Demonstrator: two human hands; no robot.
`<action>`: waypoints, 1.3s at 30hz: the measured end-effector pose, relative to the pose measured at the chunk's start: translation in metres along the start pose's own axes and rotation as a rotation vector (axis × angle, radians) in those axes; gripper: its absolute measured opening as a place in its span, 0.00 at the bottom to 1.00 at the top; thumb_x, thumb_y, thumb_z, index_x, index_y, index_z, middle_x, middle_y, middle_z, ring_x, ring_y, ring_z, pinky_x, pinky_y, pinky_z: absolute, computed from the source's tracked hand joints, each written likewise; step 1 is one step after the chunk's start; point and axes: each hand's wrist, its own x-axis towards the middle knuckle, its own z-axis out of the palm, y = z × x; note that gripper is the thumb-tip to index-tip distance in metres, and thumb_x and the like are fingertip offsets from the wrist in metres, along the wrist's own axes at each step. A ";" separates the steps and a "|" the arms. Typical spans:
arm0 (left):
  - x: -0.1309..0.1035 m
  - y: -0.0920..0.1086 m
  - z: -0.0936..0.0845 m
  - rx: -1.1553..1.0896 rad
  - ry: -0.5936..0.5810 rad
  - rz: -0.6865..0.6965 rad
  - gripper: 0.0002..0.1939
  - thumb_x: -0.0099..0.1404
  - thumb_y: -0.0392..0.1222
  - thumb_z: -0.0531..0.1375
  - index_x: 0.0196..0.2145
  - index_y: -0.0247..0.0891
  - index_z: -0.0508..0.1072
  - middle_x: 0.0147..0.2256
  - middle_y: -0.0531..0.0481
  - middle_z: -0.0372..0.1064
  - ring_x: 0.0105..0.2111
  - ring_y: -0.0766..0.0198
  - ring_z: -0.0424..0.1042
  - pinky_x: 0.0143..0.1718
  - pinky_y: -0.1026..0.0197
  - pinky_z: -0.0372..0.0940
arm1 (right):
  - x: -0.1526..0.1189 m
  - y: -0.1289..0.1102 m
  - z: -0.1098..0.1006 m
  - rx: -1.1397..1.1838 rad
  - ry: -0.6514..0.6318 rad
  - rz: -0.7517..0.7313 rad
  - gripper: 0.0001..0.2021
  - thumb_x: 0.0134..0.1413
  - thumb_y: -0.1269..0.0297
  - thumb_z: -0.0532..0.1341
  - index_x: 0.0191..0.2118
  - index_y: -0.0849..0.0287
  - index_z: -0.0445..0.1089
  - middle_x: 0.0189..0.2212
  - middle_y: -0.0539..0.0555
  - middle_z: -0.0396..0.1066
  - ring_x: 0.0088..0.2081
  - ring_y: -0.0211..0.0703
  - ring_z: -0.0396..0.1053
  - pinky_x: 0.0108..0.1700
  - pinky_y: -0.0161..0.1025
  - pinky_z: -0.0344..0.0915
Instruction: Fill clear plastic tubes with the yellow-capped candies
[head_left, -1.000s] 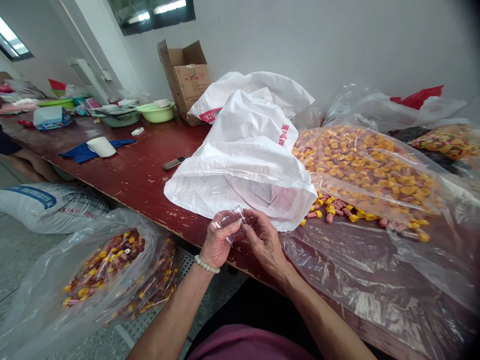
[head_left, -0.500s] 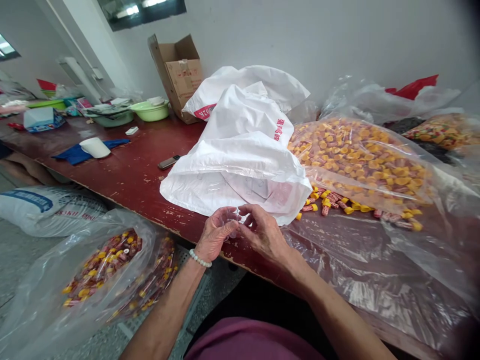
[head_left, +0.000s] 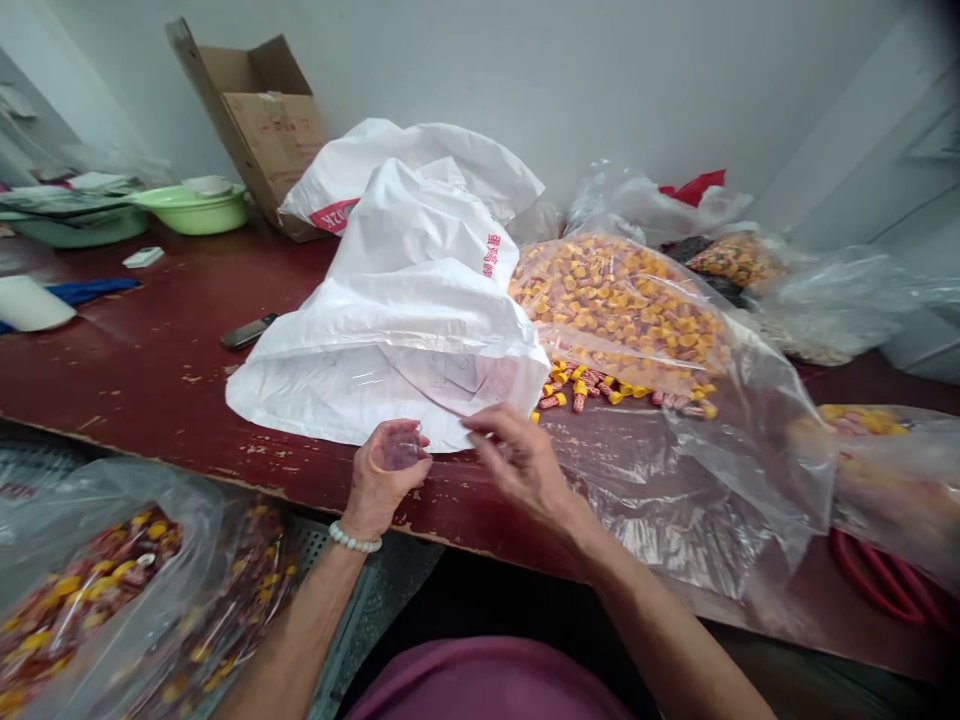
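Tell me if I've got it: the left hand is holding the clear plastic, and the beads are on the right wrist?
Not the wrist: the beads are on the left wrist, as the head view shows. The left hand is holding the clear plastic.

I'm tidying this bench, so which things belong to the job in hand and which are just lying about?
Seemingly part of the job:
clear plastic piece, in the left hand
white sack, near the right hand
possibly the bagged yellow-and-red pieces

Apparently just lying about:
phone
cardboard box
light green basin
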 end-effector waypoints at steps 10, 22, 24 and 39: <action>-0.012 -0.002 0.028 -0.044 -0.120 -0.062 0.22 0.47 0.35 0.66 0.40 0.37 0.65 0.35 0.49 0.70 0.29 0.66 0.71 0.22 0.68 0.65 | -0.006 0.100 -0.045 -0.684 -0.101 0.149 0.08 0.53 0.69 0.56 0.38 0.62 0.70 0.37 0.60 0.71 0.42 0.49 0.65 0.45 0.45 0.62; -0.030 0.014 0.044 0.378 -0.284 0.198 0.19 0.47 0.28 0.60 0.39 0.38 0.70 0.35 0.49 0.71 0.32 0.63 0.71 0.37 0.63 0.64 | -0.040 -0.009 -0.053 -0.153 0.020 0.034 0.10 0.59 0.64 0.55 0.45 0.55 0.68 0.40 0.55 0.69 0.40 0.42 0.68 0.42 0.40 0.66; -0.033 0.016 0.047 0.416 -0.302 0.235 0.19 0.46 0.28 0.60 0.39 0.39 0.72 0.33 0.51 0.71 0.31 0.64 0.69 0.35 0.64 0.63 | -0.040 -0.022 -0.042 -0.141 -0.052 -0.039 0.11 0.59 0.68 0.54 0.46 0.54 0.68 0.41 0.56 0.68 0.43 0.42 0.67 0.44 0.41 0.66; -0.033 0.000 0.053 0.367 -0.351 0.177 0.16 0.45 0.28 0.60 0.34 0.37 0.72 0.30 0.52 0.70 0.29 0.64 0.67 0.32 0.64 0.62 | -0.051 -0.003 -0.016 -0.364 -0.174 -0.149 0.18 0.50 0.80 0.48 0.41 0.58 0.68 0.36 0.57 0.67 0.37 0.45 0.60 0.39 0.44 0.62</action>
